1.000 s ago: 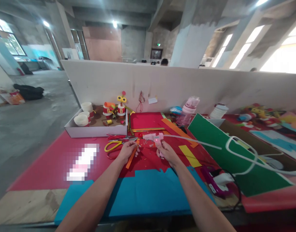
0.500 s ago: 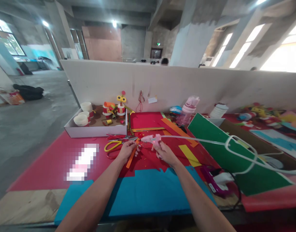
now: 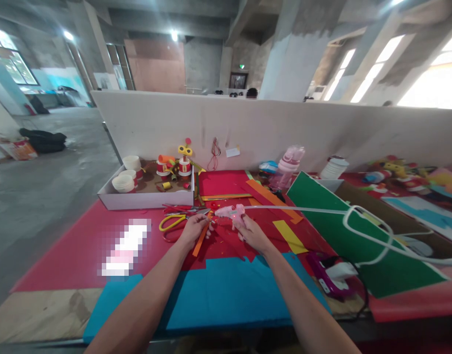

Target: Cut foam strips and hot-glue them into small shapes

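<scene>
My left hand [image 3: 196, 228] is closed on an orange paper strip [image 3: 200, 242], which slants down toward me. In my right hand [image 3: 251, 232] is a pink hot glue gun [image 3: 230, 213], its fingers wrapped round the handle and a small red light showing on its side. The gun's nozzle points left and sits close to the strip's upper end; whether they touch I cannot tell. Yellow-handled scissors [image 3: 170, 223] lie just left of my left hand, beside red-handled pliers [image 3: 174, 210]. Small red and orange scraps are scattered between the hands.
A white box [image 3: 146, 200] with paper cups and a cup figure stands at the back left. Blue paper [image 3: 229, 295] covers the near edge. At right are a purple power strip [image 3: 327, 280], a green board [image 3: 358, 241], a white cord [image 3: 314, 211] and a pink bottle [image 3: 287, 167].
The glue gun has shifted very slightly left, toward the orange strip. My left hand and the strip look unmoved.
</scene>
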{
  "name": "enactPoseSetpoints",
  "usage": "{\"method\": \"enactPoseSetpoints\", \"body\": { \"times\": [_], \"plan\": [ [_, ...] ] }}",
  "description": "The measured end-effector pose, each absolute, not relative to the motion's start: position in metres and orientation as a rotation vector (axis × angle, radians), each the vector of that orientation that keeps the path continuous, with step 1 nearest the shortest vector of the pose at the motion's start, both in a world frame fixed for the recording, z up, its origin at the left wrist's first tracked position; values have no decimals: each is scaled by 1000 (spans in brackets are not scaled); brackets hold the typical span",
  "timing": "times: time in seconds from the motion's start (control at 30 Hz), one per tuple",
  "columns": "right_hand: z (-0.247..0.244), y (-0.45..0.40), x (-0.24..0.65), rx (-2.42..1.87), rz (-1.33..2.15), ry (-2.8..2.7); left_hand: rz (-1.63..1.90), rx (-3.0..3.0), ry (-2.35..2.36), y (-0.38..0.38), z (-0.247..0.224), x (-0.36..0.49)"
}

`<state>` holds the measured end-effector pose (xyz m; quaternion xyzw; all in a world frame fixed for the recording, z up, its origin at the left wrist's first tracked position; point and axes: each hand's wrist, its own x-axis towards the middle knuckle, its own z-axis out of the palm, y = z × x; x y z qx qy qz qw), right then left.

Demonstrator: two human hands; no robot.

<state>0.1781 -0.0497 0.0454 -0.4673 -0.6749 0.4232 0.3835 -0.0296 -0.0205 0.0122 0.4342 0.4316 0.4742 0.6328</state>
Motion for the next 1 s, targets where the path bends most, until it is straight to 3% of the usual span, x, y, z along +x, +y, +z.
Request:
{"method": "enactPoseSetpoints", "body": {
  "times": [1.0],
  "plan": [
    [59, -49, 176, -1284, 935, -1871, 1074, 1015, 983, -19, 10, -31]
  ]
}}
